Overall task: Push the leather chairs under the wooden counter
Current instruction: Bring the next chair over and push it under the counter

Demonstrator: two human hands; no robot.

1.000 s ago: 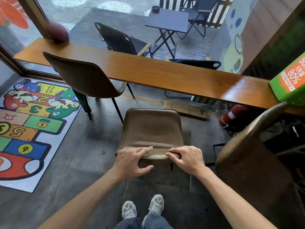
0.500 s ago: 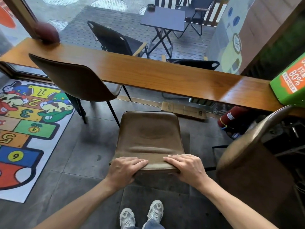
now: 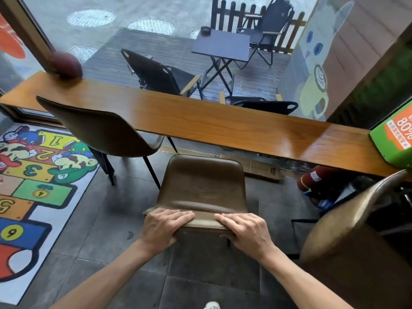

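A brown leather chair (image 3: 201, 186) stands in front of me, its seat's front edge just short of the long wooden counter (image 3: 200, 121). My left hand (image 3: 163, 225) and my right hand (image 3: 244, 228) both grip the top edge of its backrest, side by side. A second leather chair (image 3: 104, 130) stands at the left, its seat partly under the counter. A third leather chair (image 3: 347, 230) stands at the right, its back turned to me, close to the counter's edge.
A colourful hopscotch mat (image 3: 29, 190) covers the floor at the left. A brown ball (image 3: 65, 64) rests on the counter's far left end, a green box (image 3: 394, 139) on its right end. A red fire extinguisher (image 3: 316, 177) and flat cardboard (image 3: 260, 168) lie under the counter.
The middle chair has moved forward toward the counter with both hands on its backrest, and I have stepped forward with it.
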